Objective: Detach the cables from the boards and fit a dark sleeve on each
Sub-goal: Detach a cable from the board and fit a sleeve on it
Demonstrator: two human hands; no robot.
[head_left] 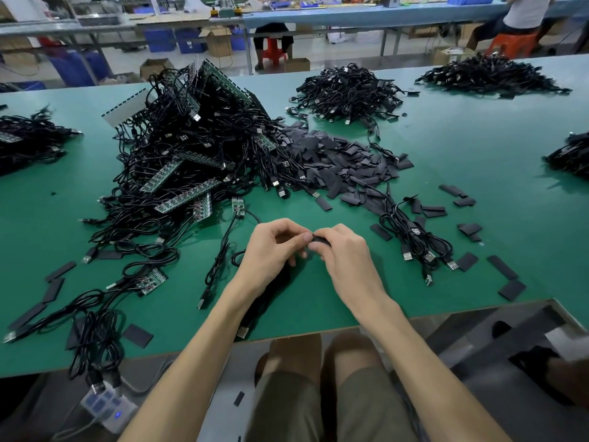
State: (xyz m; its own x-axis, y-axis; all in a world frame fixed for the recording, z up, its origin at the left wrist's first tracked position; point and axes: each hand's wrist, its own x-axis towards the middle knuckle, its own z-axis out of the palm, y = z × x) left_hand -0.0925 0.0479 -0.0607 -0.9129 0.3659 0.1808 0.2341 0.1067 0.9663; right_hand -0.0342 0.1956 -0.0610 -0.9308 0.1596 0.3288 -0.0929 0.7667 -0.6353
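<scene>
From where the person sits, both hands meet just above the near part of the green table [478, 148]. The right hand [344, 253] has its fingers curled round a short dark sleeve [320, 240], holding it level, and the left hand [271, 247], fingers bent in as well, pinches the sleeve's left end with thumb and forefinger. Whether a cable end sits inside that pinch I cannot tell, as the fingers cover it. A thin black cable [251, 215] runs from a small green board [238, 206] towards the left knuckles and slips out of sight behind them. Beyond and to the left rises a big tangle of boards and cables [191, 148], the long strips lying tilted against one another. Just beside it on the right spreads a heap of loose sleeves [334, 157], with strays scattered across the table to both sides. Near the right hand lies a small bundle of cables [414, 240], their plugs pointing towards the table edge. Farther back sits a rounder pile of cables [347, 90], well apart from the hands. Under the table's near left edge a power strip [108, 406] rests on the floor with a blue light showing.
</scene>
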